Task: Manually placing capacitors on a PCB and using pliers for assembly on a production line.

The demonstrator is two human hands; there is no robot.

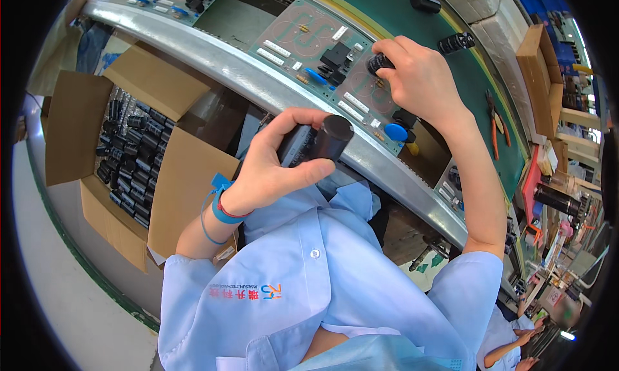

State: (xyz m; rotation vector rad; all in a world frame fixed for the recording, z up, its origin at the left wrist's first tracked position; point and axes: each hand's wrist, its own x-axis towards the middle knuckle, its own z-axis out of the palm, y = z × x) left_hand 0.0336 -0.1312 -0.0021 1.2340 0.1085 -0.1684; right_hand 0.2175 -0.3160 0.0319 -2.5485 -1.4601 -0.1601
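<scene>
My left hand [274, 155] is closed around black cylindrical capacitors [334, 136], at least two of them, in front of the metal rail. Farther right, my right hand [422, 77] grips another black capacitor [379, 64] by its side, low over a circuit board [361, 86]. Whether its leads touch the board is hidden. That board carries white connectors [356, 102] and a blue disc component [395, 132]. Beside it on the left lies a similar board [293, 39] with a black heat sink part [336, 60] and bare round outlines.
An open cardboard box [193, 184] full of black capacitors [132, 161] stands at left. Beyond the boards, a green mat [477, 80] bears loose capacitors [425, 3] and orange-handled pliers [496, 129]. The metal rail [193, 45] runs along the near side. Another person's hands [525, 337] show lower right.
</scene>
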